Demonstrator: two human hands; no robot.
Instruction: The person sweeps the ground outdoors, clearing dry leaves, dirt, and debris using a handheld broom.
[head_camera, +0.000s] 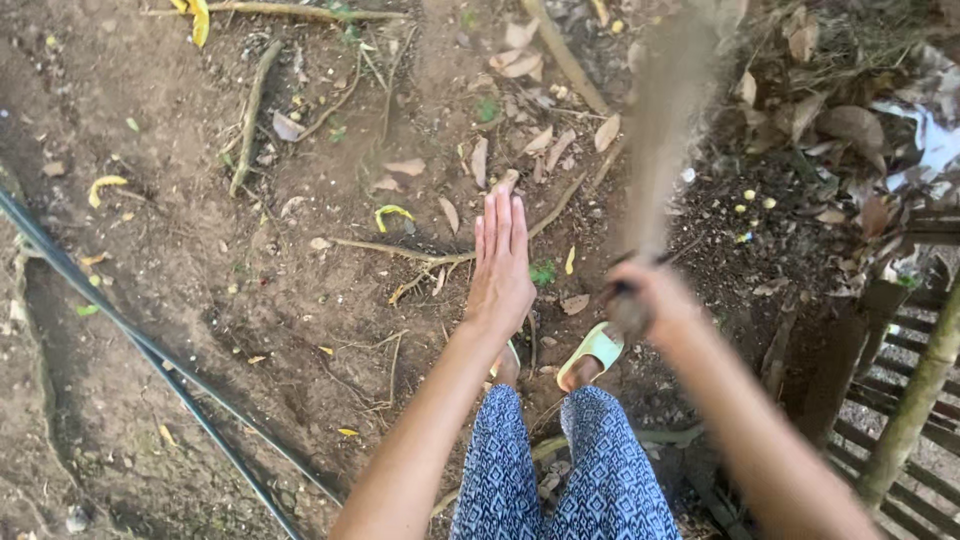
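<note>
Gripping a blurred tool (668, 130), the right hand (655, 300) points it upward.

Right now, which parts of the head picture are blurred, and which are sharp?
In the head view, the right hand and the long tool it grips are smeared by motion; the left hand, held flat and open, and the leaf-strewn soil look sharp, in soft, even daylight.
</note>
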